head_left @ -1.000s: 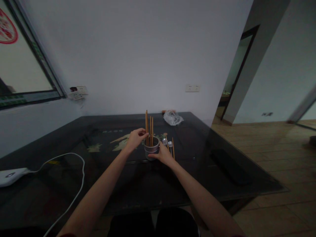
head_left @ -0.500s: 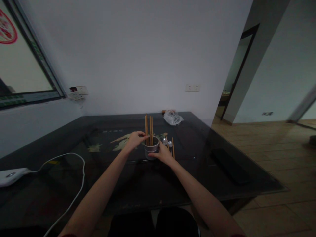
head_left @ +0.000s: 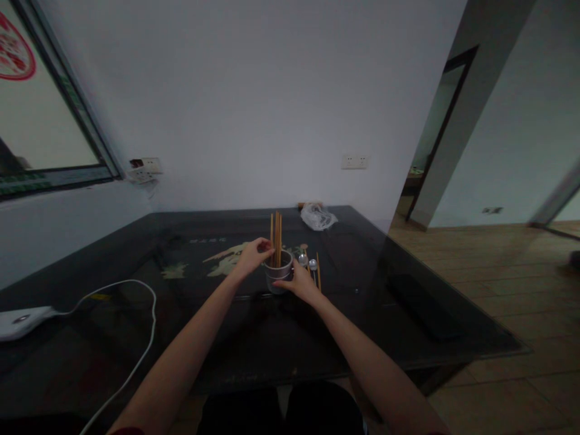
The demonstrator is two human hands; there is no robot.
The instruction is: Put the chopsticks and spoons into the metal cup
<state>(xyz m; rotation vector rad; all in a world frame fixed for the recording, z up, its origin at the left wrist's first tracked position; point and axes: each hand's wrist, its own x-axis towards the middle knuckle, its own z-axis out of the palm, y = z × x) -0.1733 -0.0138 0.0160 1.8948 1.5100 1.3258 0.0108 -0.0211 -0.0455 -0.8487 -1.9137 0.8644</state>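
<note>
Steadying: right hand [head_left: 299,281] curled around cup [head_left: 273,275], between near and far edges of tabletop [head_left: 281,338].
Chopsticks [head_left: 278,238]: upright in cup; left hand [head_left: 254,255] nearer, fingertips alongside, pinch unclear.

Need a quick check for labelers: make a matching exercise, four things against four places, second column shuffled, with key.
Things
1. left hand
2. right hand
3. plastic bag
4. white cable

Places
A. near the table's far edge, by the wall
B. around the right side of the grey cup
C. curving over the table's left part
D. at the left side of the upright chopsticks

Pairs: 1-D, 2-B, 3-A, 4-C
</note>
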